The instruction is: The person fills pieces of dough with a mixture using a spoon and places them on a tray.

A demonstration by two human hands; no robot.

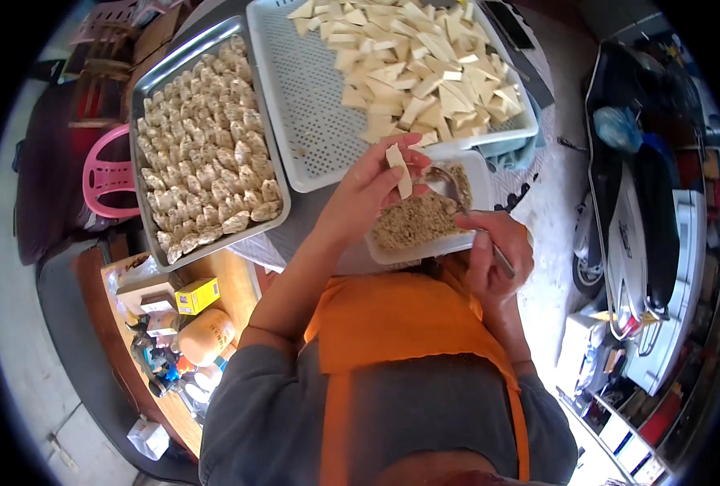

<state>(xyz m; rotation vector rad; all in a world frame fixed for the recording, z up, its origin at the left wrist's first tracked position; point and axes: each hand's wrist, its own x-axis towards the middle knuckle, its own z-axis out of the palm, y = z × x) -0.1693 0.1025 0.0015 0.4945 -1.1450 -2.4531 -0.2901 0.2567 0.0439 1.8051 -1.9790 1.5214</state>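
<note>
My left hand (375, 185) holds a pale cut piece of tofu (399, 171) between thumb and fingers, above the edge of a white plastic tub (481, 182). In my right hand (499, 249) is a metal spoon (502, 258), its bowl near my left fingertips over the tub. Crumbly minced filling (417, 222) lies in the tub. Beyond it, a white perforated plastic basket (317, 121) holds a heap of pale triangular tofu pieces (432, 67). At the left, a metal tray (284, 200) is packed with rows of filled pieces (205, 146).
A phone (508, 24) lies at the table's far right, and a teal cloth (514, 152) is under the basket's corner. A pink plastic chair (108, 173) stands left of the tray. A wooden surface (232, 273) at lower left bears boxes and a bottle.
</note>
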